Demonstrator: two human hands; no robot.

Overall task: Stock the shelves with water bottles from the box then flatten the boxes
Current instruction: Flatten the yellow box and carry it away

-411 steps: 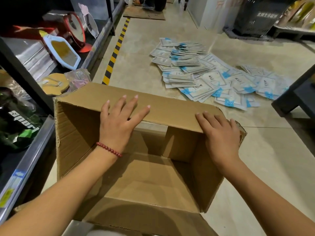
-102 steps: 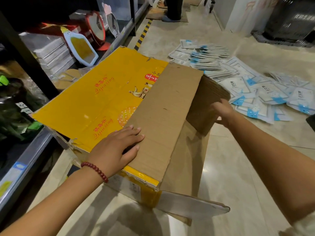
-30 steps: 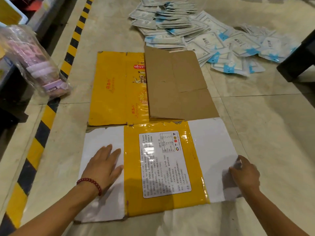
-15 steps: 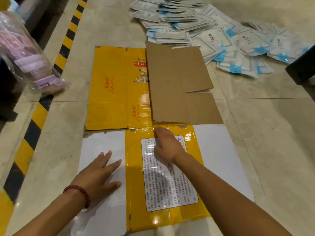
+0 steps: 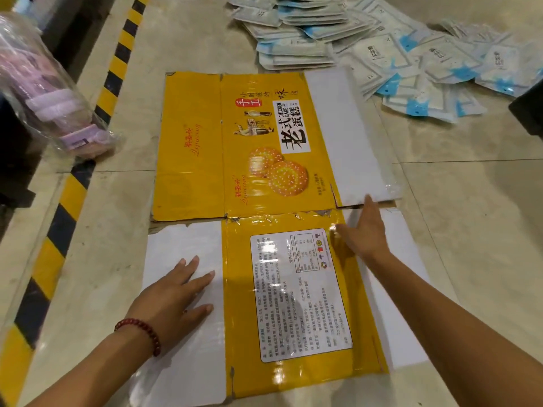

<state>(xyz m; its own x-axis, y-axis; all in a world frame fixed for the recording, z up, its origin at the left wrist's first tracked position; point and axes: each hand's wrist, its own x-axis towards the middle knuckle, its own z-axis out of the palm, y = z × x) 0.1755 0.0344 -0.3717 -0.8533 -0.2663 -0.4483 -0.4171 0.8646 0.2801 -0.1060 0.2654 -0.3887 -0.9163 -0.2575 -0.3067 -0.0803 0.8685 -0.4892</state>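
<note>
Your left hand (image 5: pixel 173 301) lies flat, fingers spread, on the near white flap; your right hand (image 5: pixel 365 230) rests open at the seam. The flattened box (image 5: pixel 279 177) lies on the floor (image 5: pixel 470 215), long axis running away from you, far panel nearer your right.

flattened box (image 5: pixel 191 148): yellow panels, white flaps, red script
front panel (image 5: pixel 279 142): golden round cakes, black characters on white, one red seal mark
label (image 5: pixel 299 292): white with small black print, on yellow
floor (image 5: pixel 470 201): beige glossy tiles
floor stripe (image 5: pixel 73 183): yellow and black hazard bands
packets (image 5: pixel 396 54): white and pale grey with bright blue corners
bracelet (image 5: pixel 141 330): dark red beads
plastic bag (image 5: pixel 50 92): clear, with lilac items inside
</note>
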